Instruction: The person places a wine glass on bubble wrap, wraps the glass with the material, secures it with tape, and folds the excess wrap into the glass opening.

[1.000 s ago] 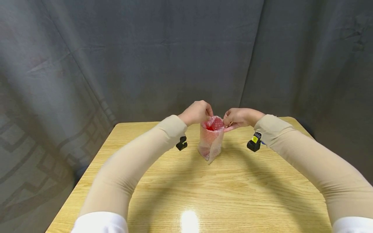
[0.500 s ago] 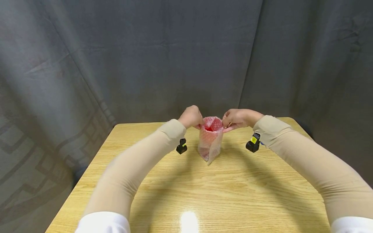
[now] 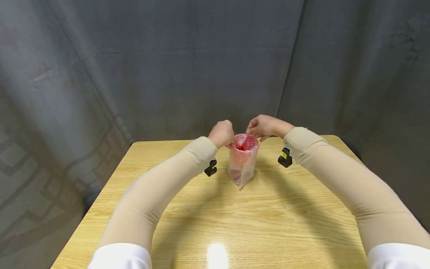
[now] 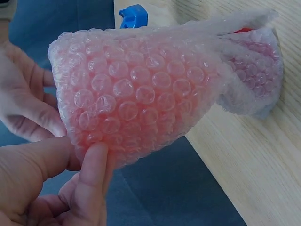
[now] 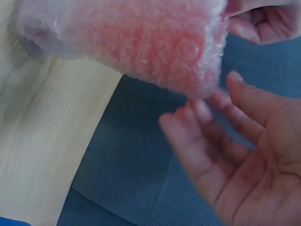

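A bubble wrap roll (image 3: 244,164) stands upright on the table, its top open and something red (image 3: 240,148) inside; what that red thing is stays hidden. My left hand (image 3: 222,133) pinches the wrap's upper rim on the left between thumb and fingers, as the left wrist view shows on the bubble wrap (image 4: 141,89). At the far right of the rim is my right hand (image 3: 267,126). In the right wrist view, the thumb and fingers of the right hand (image 5: 254,146) are spread apart, fingertips close to the edge of the bubble wrap (image 5: 164,47), nothing pinched between them.
The wooden table (image 3: 285,213) reaches to a dark grey curtain (image 3: 201,67) close behind the roll. Black wrist cameras (image 3: 210,168) hang below both forearms. A pointed corner of the wrap sticks out toward the front at the roll's foot.
My left hand moves from the rim's top to its left side, renewing its hold there. The right hand lets go of the rim's right side and moves up and left toward the back.
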A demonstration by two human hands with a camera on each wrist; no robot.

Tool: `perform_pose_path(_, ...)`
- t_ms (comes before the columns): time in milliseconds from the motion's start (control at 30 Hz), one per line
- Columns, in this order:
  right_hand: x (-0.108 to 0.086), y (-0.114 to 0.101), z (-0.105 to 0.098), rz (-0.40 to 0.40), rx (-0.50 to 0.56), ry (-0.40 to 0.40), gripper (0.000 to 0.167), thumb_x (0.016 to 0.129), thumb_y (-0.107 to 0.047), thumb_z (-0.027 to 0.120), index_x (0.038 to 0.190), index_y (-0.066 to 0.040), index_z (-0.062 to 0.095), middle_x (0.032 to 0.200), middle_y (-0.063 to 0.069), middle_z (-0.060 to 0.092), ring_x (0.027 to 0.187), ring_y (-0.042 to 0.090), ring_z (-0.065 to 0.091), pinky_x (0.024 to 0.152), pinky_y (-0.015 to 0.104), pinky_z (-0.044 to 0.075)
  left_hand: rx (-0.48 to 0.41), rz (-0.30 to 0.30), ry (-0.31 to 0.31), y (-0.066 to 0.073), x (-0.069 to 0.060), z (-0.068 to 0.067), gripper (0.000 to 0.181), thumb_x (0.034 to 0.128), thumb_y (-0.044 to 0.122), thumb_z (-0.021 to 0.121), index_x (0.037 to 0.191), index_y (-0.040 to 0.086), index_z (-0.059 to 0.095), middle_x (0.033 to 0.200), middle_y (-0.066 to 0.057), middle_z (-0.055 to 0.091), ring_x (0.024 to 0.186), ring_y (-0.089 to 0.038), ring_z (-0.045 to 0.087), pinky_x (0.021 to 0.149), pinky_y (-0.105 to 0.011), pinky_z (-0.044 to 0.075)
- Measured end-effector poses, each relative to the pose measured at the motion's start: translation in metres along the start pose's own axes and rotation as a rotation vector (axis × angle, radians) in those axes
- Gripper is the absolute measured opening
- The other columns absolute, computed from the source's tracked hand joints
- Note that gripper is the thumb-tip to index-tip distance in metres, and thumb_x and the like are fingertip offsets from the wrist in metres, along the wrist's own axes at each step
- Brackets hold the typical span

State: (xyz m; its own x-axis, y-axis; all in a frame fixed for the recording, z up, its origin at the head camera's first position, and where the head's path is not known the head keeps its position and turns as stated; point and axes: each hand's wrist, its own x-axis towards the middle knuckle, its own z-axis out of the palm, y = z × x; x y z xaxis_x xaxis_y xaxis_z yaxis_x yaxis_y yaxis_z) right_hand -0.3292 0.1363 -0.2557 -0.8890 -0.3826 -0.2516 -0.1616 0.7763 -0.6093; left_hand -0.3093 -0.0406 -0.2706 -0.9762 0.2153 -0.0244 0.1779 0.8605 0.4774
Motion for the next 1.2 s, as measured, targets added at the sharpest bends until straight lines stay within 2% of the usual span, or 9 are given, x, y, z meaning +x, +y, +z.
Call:
perform_pose_path(100, 0.005, -0.001, 0.000, -0.033, -0.028, 0.022, 0.017, 0.097, -0.010, 0.057, 0.105, 0.003, 0.067, 0.099, 0.016, 0.068, 0.083, 0.021, 0.067, 0.071, 0.036, 0.061, 0.009, -0.006, -0.006, 0.002, -0.001, 0.001, 0.008, 0.0815, 0.003, 0.069, 0.073, 0.003, 0.068, 0.068, -0.006, 0.065, 0.049, -0.009, 0.061, 0.047, -0.018, 0.051)
perform_pose_path(300, 0.010, 0.000, 0.002, -0.069, -0.076, 0.058, 0.008, 0.091, -0.003, 0.065, 0.088, 0.003, 0.069, 0.087, 0.014, 0.067, 0.071, 0.018, 0.065, 0.063, 0.033, 0.060, -0.004, -0.039, -0.012, 0.004, 0.000, 0.003, 0.004, 0.0816, 0.005, 0.072, 0.082, 0.001, 0.070, 0.074, -0.008, 0.068, 0.049, -0.009, 0.062, 0.047, -0.019, 0.052)
perform_pose_path(533, 0.010, 0.001, 0.006, -0.108, -0.158, 0.087, 0.008, 0.087, 0.002, 0.065, 0.079, 0.001, 0.065, 0.082, 0.012, 0.062, 0.070, 0.019, 0.063, 0.060, 0.032, 0.060, -0.025, -0.047, -0.028, 0.007, 0.000, 0.004, 0.004, 0.0824, 0.005, 0.072, 0.083, 0.001, 0.071, 0.074, -0.008, 0.067, 0.054, -0.012, 0.065, 0.053, -0.022, 0.056)
perform_pose_path(633, 0.010, 0.002, 0.006, -0.133, -0.179, 0.085, 0.009, 0.087, 0.003, 0.065, 0.079, 0.000, 0.064, 0.081, 0.012, 0.062, 0.070, 0.020, 0.064, 0.059, 0.032, 0.060, -0.023, -0.043, -0.031, 0.007, 0.000, 0.004, 0.004, 0.0827, 0.005, 0.072, 0.082, 0.001, 0.071, 0.074, -0.007, 0.067, 0.055, -0.012, 0.066, 0.055, -0.023, 0.057)
perform_pose_path(700, 0.008, 0.003, 0.005, -0.137, -0.170, 0.059, 0.006, 0.090, -0.001, 0.064, 0.084, 0.001, 0.065, 0.085, 0.013, 0.064, 0.073, 0.020, 0.065, 0.062, 0.032, 0.060, -0.016, -0.040, -0.026, 0.007, 0.000, 0.004, 0.004, 0.0826, 0.006, 0.072, 0.082, 0.002, 0.071, 0.074, -0.007, 0.067, 0.054, -0.012, 0.065, 0.054, -0.023, 0.057)
perform_pose_path(833, 0.000, 0.009, -0.002, -0.116, -0.082, -0.011, 0.016, 0.098, -0.009, 0.056, 0.106, 0.004, 0.061, 0.097, 0.015, 0.064, 0.081, 0.020, 0.065, 0.070, 0.033, 0.060, -0.031, -0.041, -0.021, 0.006, 0.000, 0.003, 0.006, 0.0823, 0.006, 0.073, 0.083, 0.001, 0.069, 0.077, -0.008, 0.067, 0.054, -0.012, 0.064, 0.053, -0.023, 0.056)
perform_pose_path(900, -0.006, 0.011, -0.004, -0.082, -0.010, -0.007, 0.022, 0.099, -0.010, 0.052, 0.113, 0.006, 0.057, 0.097, 0.014, 0.061, 0.080, 0.017, 0.062, 0.073, 0.031, 0.060, -0.039, -0.040, -0.022, 0.005, 0.000, 0.002, 0.006, 0.0823, 0.006, 0.073, 0.082, 0.001, 0.070, 0.077, -0.009, 0.067, 0.055, -0.013, 0.066, 0.053, -0.023, 0.056)
perform_pose_path(1067, -0.024, 0.015, 0.000, 0.014, 0.251, 0.042, 0.020, 0.097, -0.003, 0.051, 0.112, 0.010, 0.050, 0.091, 0.010, 0.054, 0.072, 0.012, 0.057, 0.075, 0.029, 0.059, -0.055, -0.036, -0.029, 0.003, 0.000, 0.000, 0.005, 0.0829, 0.005, 0.072, 0.080, 0.000, 0.071, 0.077, -0.010, 0.067, 0.059, -0.016, 0.068, 0.056, -0.024, 0.057)
perform_pose_path(1200, -0.031, 0.020, 0.009, 0.049, 0.398, 0.014, 0.021, 0.094, 0.000, 0.053, 0.112, 0.010, 0.047, 0.093, 0.009, 0.054, 0.073, 0.011, 0.059, 0.074, 0.025, 0.059, -0.059, -0.041, -0.026, 0.002, -0.001, 0.000, 0.004, 0.0827, 0.003, 0.072, 0.080, 0.000, 0.070, 0.077, -0.010, 0.067, 0.054, -0.013, 0.064, 0.054, -0.023, 0.057)
